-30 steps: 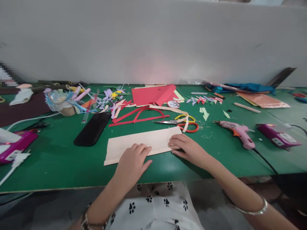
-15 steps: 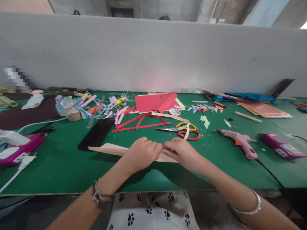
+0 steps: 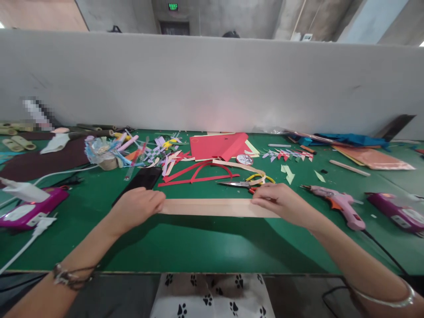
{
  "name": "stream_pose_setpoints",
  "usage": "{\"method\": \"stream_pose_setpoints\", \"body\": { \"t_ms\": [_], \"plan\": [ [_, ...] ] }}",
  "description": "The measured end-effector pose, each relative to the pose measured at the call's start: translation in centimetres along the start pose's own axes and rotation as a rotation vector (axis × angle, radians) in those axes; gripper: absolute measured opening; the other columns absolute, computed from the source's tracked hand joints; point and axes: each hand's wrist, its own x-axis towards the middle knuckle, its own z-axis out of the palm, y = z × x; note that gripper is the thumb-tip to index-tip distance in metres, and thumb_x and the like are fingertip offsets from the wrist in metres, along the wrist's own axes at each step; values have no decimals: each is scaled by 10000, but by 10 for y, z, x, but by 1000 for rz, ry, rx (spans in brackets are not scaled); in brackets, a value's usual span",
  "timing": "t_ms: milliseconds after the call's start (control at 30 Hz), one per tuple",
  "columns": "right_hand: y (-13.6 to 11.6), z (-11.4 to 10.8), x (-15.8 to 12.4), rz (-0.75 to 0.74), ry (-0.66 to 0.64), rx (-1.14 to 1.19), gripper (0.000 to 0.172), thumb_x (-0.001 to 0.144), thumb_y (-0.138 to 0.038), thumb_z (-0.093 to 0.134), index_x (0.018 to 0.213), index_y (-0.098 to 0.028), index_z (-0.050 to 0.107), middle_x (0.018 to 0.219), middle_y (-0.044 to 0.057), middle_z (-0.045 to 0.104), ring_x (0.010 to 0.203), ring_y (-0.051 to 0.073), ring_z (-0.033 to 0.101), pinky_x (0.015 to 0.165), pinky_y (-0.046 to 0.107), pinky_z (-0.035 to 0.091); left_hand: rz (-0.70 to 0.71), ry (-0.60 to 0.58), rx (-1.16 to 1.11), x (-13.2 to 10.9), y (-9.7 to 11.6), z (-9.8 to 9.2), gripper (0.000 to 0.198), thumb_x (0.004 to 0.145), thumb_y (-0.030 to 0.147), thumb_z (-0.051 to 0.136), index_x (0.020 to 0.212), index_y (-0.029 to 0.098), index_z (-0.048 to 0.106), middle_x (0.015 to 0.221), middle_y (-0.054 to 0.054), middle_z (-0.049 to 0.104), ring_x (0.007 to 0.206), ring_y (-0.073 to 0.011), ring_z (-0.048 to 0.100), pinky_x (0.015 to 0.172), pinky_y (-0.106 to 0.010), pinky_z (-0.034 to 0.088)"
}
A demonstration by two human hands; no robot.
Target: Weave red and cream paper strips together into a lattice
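A long peach paper strip (image 3: 208,207), with a lengthwise crease, is stretched level above the green table's front part. My left hand (image 3: 137,210) pinches its left end, and my right hand (image 3: 281,203) grips it near the right end. Behind my left hand lies a black phone (image 3: 145,177), partly covered by it. Scissors (image 3: 232,183) with yellow and red handles lie just beyond my right hand, which hides part of the red handle. A thin peach strip (image 3: 240,165) curls over the scissors. Narrow red strips (image 3: 198,179) rest behind the held paper.
Red paper sheets (image 3: 215,145) lie at the back beside a round tape roll (image 3: 244,159). On the right are a pink glue gun (image 3: 341,205) and a purple power box (image 3: 397,212). Another purple power strip (image 3: 49,203) with white plugs sits left. A grey partition (image 3: 212,84) stands behind.
My hands have moved apart from the middle, left and right, along the paper strip. The strip now shows stretched out flat between them. The view has shifted slightly.
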Motion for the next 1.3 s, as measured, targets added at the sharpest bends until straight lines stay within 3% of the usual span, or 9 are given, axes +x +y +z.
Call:
{"method": "stream_pose_setpoints", "body": {
  "t_ms": [167, 233, 300, 400, 567, 700, 900, 1100, 1300],
  "plan": [
    [4, -15, -6, 43, -4, -27, 440, 873, -453, 307, 619, -197, 558, 599, 20, 591, 577, 126, 522, 543, 232, 393, -244, -76, 208, -22, -18, -11, 417, 912, 192, 231, 581, 184, 484, 440, 45, 501, 443, -105, 479, 495, -200, 299],
    [1, -16, -4, 13, -40, -54, 424, 877, -444, 310, 643, -207, 573, 621, 14, 609, 609, 132, 533, 620, 254, 416, -337, 15, 106, -11, -11, -15, 359, 917, 233, 259, 680, 177, 523, 585, 27, 590, 552, -119, 539, 538, -202, 345],
    [-5, -15, 1, -54, -84, -81, 417, 887, -427, 300, 662, -213, 579, 616, -2, 611, 591, 127, 525, 715, 285, 416, -303, 120, -82, 10, 5, -19, 337, 916, 265, 248, 823, 147, 550, 741, -30, 635, 687, -148, 580, 621, -229, 398],
    [-11, -13, 8, -132, -100, -96, 397, 902, -388, 291, 695, -218, 585, 643, -25, 627, 570, 112, 524, 826, 323, 378, -153, 46, -287, 44, 28, -21, 390, 903, 388, 271, 1029, 114, 517, 1011, -102, 607, 941, -203, 552, 754, -283, 404],
    [-9, -13, 8, -119, -22, -281, 358, 909, -319, 304, 728, -216, 595, 730, -12, 649, 668, 126, 568, 863, 345, 344, -71, -21, -302, 59, 44, -10, 326, 924, 211, 283, 751, 174, 557, 677, -2, 581, 629, -131, 538, 572, -247, 356],
    [-17, 13, 0, -174, 22, -528, 288, 888, -220, 350, 752, -192, 602, 758, 29, 625, 744, 156, 561, 886, 376, 313, 49, 24, -101, 51, 62, 2, 302, 892, 86, 302, 710, 157, 533, 601, -10, 520, 561, -149, 480, 520, -272, 297],
    [-26, 71, -10, -128, -116, -301, 135, 833, -194, 468, 828, -182, 603, 780, 25, 612, 731, 148, 548, 658, 255, 394, 48, 25, -300, 40, 92, 21, 384, 922, 148, 266, 629, 167, 513, 551, 4, 496, 516, -141, 452, 512, -266, 293],
    [-21, 66, -3, -48, -290, -103, 225, 871, -224, 415, 773, -175, 611, 689, 11, 617, 635, 126, 550, 612, 240, 376, -69, -64, -416, 33, 90, 28, 476, 948, 259, 203, 601, 168, 516, 535, 13, 535, 455, -120, 464, 461, -250, 287],
    [-23, 67, -7, 7, -274, -118, 191, 852, -215, 451, 751, -176, 609, 755, 20, 603, 706, 135, 542, 675, 257, 378, -32, -141, -463, 30, 89, 27, 394, 937, 222, 231, 710, 173, 550, 602, 8, 558, 529, -128, 517, 485, -240, 319]
  ]
}}
